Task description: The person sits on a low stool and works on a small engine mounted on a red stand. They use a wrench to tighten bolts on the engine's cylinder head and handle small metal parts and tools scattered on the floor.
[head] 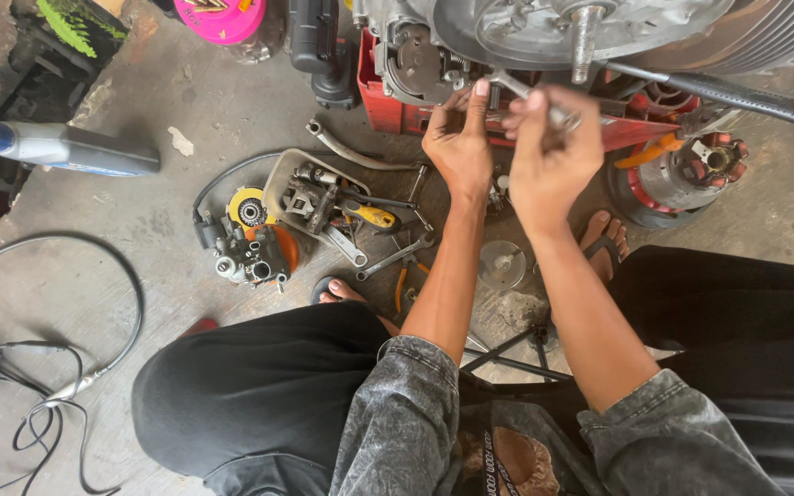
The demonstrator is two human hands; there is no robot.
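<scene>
A grey metal engine [544, 32] with a protruding shaft sits on a red frame [388, 106] at the top of the view. My left hand [459, 138] reaches up to its lower edge, thumb pressed against the casing. My right hand [551, 152] is closed around a silver wrench [533, 99] whose head points at the same spot. Both hands are close together, just below the engine.
On the concrete floor lie a grey tray of parts and tools [319, 197], a carburettor [250, 253], loose wrenches [395, 257], a grey bottle with a blue cap [62, 147], black cables [66, 367] and a red-and-black motor part [691, 174]. My knees and sandalled feet are below.
</scene>
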